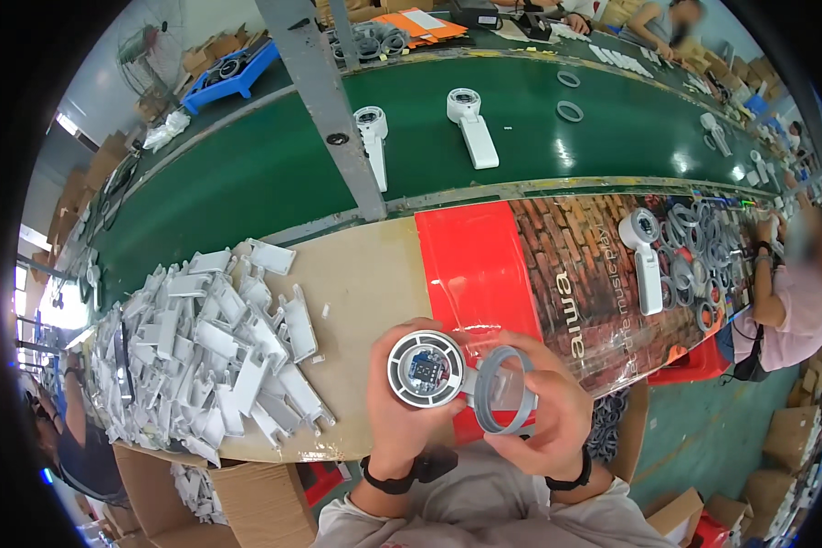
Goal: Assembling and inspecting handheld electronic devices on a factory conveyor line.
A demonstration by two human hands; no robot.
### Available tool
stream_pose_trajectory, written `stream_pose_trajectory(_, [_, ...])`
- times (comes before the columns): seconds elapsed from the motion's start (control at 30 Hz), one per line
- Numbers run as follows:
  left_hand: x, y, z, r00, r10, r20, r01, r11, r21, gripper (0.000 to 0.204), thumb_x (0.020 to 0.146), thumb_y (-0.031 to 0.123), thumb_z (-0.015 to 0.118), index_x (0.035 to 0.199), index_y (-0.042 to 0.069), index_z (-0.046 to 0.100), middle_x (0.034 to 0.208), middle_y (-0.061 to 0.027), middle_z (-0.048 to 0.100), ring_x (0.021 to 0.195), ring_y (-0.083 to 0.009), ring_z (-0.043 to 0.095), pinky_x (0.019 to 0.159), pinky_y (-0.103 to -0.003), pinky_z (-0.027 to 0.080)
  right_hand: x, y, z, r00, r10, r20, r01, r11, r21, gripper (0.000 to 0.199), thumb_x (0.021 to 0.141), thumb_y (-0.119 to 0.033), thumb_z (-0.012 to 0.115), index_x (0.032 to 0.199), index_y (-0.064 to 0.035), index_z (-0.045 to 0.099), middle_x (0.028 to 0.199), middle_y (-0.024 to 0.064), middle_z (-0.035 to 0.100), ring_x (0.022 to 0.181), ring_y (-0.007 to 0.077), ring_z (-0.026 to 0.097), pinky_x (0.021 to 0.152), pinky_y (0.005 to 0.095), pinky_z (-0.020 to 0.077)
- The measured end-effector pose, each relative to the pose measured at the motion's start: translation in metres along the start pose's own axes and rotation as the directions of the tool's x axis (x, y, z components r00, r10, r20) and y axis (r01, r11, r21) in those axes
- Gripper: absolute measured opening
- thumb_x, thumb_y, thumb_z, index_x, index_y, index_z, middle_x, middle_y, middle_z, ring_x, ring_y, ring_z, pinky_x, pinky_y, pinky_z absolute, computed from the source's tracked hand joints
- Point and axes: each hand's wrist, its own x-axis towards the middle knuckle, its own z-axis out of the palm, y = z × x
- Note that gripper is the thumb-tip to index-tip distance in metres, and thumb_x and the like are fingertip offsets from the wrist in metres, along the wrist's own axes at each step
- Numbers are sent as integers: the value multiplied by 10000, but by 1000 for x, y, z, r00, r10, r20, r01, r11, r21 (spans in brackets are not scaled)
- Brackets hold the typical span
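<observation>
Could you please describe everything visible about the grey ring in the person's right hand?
The grey ring is a thin, plain hoop, apparently plastic, with an open centre that shows the hand behind it. It stands tilted on edge, pinched by the right hand at its rim, just right of the round white housing held in the left hand, above the workbench edge.

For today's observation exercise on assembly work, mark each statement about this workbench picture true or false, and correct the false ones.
1. The left hand holds a round white part with a blue circuit board showing. True.
2. The right hand holds a red ring. False: the ring is grey.
3. A pile of white plastic pieces lies to the person's left on the table. True.
4. The green conveyor belt carries nothing. False: white handled devices lie on it.
</observation>
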Motion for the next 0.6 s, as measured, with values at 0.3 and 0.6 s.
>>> stream_pose_trajectory(0.3, [-3, -1, -5, 999, 17, 33, -20, 996, 90, 762, 595, 55, 820, 1231, 22, 402, 1232, -162, 464, 1088, -298, 564, 899, -374, 482, -2, 8, 7, 998, -68, 16, 65, 988, 143, 629, 651, -50, 778, 1192, -67, 457, 1236, 316, 483, 1150, 421, 516, 876, 417, 482])
stream_pose_trajectory(0.6, [-4, 15, -5, 982, 179, 63, -188, 870, 456, 685, 597, 69, 808, 1181, 24, 454, 1116, -160, 538, 1052, -272, 524, 860, -389, 450, 5, -19, 2, 987, -31, 158, 39, 998, -48, 666, 644, -24, 773, 1232, -54, 462, 1252, 353, 450, 1128, 428, 528, 886, 439, 467])
